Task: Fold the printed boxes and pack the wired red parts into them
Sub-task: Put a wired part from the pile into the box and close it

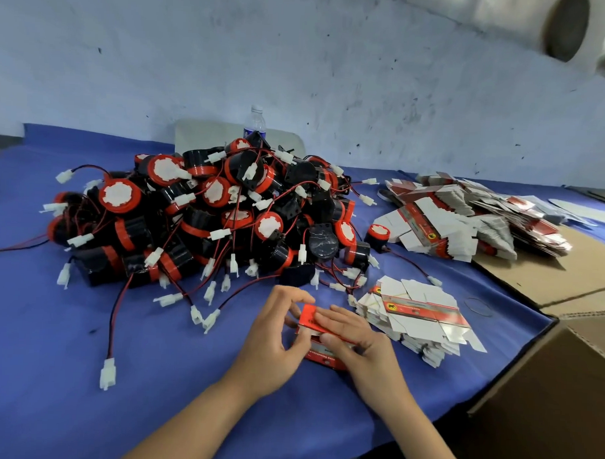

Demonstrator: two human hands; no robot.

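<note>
Head view shows both hands, left hand (273, 334) and right hand (355, 341), pinching one red box (316, 324) mid-fold on the blue table (49, 375), while the big pile of wired parts (205, 219) and flat boxes (418, 315) remain, so packing looks barely begun.

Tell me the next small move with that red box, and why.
Probably press the red flap down to close the box: both the left hand and right hand pinch it, with the flap still raised. Whether a part is inside is hidden.
</note>
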